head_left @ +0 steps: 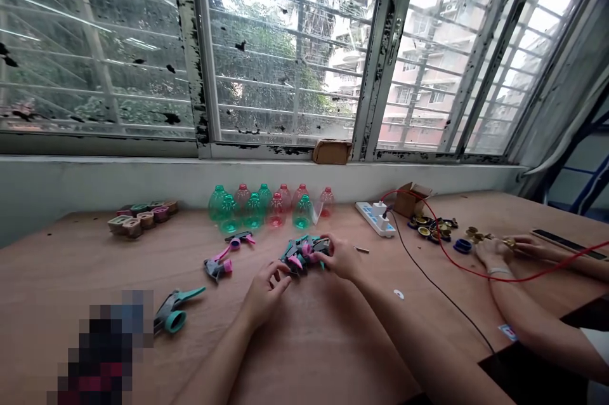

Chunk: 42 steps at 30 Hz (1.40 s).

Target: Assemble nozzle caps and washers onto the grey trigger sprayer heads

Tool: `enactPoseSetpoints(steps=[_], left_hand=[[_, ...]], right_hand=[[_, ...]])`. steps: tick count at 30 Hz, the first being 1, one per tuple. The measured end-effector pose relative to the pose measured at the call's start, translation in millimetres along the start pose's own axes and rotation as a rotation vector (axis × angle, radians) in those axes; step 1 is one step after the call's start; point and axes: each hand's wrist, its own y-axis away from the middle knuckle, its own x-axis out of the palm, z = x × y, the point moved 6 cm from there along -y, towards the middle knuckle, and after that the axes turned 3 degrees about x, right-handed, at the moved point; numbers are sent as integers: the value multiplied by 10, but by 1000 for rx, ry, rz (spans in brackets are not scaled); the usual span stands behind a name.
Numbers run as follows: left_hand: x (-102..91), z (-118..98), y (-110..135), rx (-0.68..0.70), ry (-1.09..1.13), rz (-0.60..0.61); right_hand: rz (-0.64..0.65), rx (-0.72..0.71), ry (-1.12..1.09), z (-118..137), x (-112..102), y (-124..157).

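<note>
A pile of grey, teal and pink spray trigger heads (301, 251) lies on the table in front of me. My left hand (265, 292) is at the pile's near left side, thumb and fingers apart, with nothing held in it. At the pile's right end, my right hand (343, 256) has its fingers and thumb curled round a grey trigger head (323, 244); part of that head is hidden. Two pink-and-grey trigger heads (217, 266) sit left of the pile, and a larger teal-and-grey one (172, 313) lies nearer to me.
Green and pink clear bottles (254, 211) stand along the wall. Stacked small containers (143, 218) are at the left. A power strip (375, 219) with red and black cables is at the right. A co-worker's hands (497, 254) handle gold-coloured parts beside dark round pieces (431, 228).
</note>
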Motion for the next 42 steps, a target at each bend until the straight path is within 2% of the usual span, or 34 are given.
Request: enactPoseSetpoints(steps=[2,5,8,10,12,14,19,21,24,27,29,31,34,37,40,42], left_hand=[[-38,-7,-5,-12,-89,-22],[-103,-13,-17,-34,-207,-54],[-74,-26,-30,-19,-229,16],[-22,-38,-34,5,-217,73],[27,-45,-38,20,-210,114],[54,-48,-43,27,-217,129],[19,-65,-59,45,-300,95],[-43,-73,-67,35,-407,53],[-238,-69,-73,-59,-716,-84],[-468,-36,-52,-213,-1002,-204],[-571,46,-30,-329,-1084,-200],[-615,161,-12,-413,-1094,-139],[-610,300,-13,-429,-1040,-39],[-610,336,-38,-393,-1010,13],[-656,296,-51,-427,-985,0],[-653,230,-56,-422,-899,-41]], right_hand=[[14,28,-1,-225,-162,133],[198,141,58,-715,-367,382],[410,215,101,-1150,-542,682],[511,204,70,-1300,-615,859],[543,167,46,-1346,-653,977],[520,149,47,-1336,-660,1029],[469,154,44,-1250,-604,989],[490,157,38,-1240,-580,950],[550,170,14,-1236,-549,887],[650,163,-45,-1121,-490,813],[705,105,-117,-913,-427,734],[712,-7,-220,-603,-352,621],[629,-117,-409,-126,-205,428],[505,-122,-544,214,14,302],[409,-148,-678,420,238,301],[352,-158,-765,466,339,328]])
